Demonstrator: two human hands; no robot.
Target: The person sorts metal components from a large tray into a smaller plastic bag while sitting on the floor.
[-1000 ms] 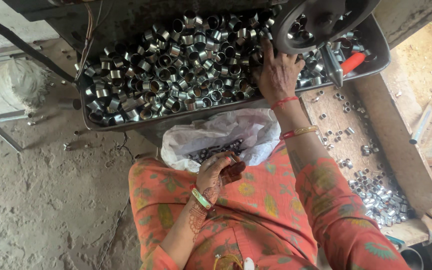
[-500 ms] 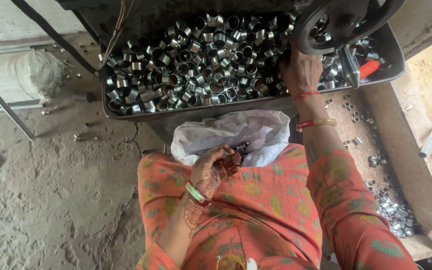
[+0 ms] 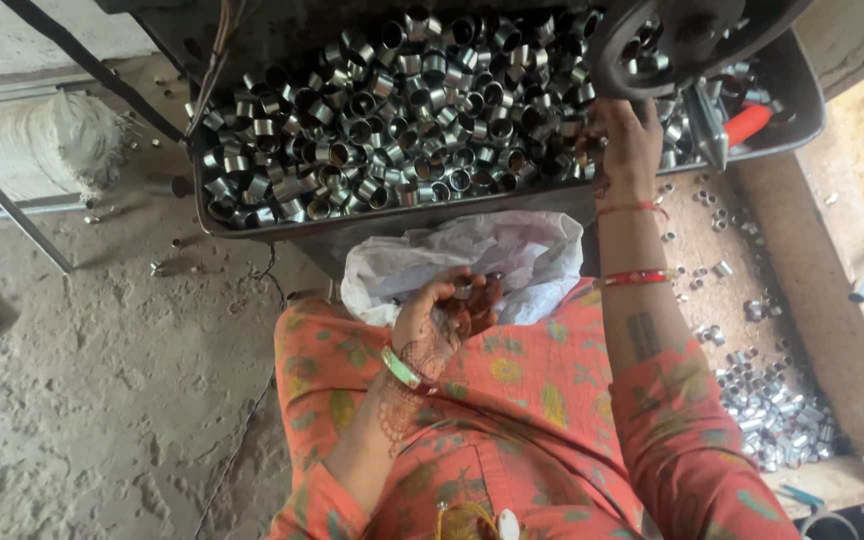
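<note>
Now your right hand has moved further up the metal tray, fingers curled among the steel rings under the black wheel; whether it grips one, you cannot tell. Your left hand stays cupped, clenched around a few rings over the white plastic bag.

- small metalworking workshop, rough and dusty
- dark metal tray heaped with shiny steel rings
- machine handwheel over the tray, red-handled lever beside it
- more rings scattered on worn bench; bare concrete floor
</note>
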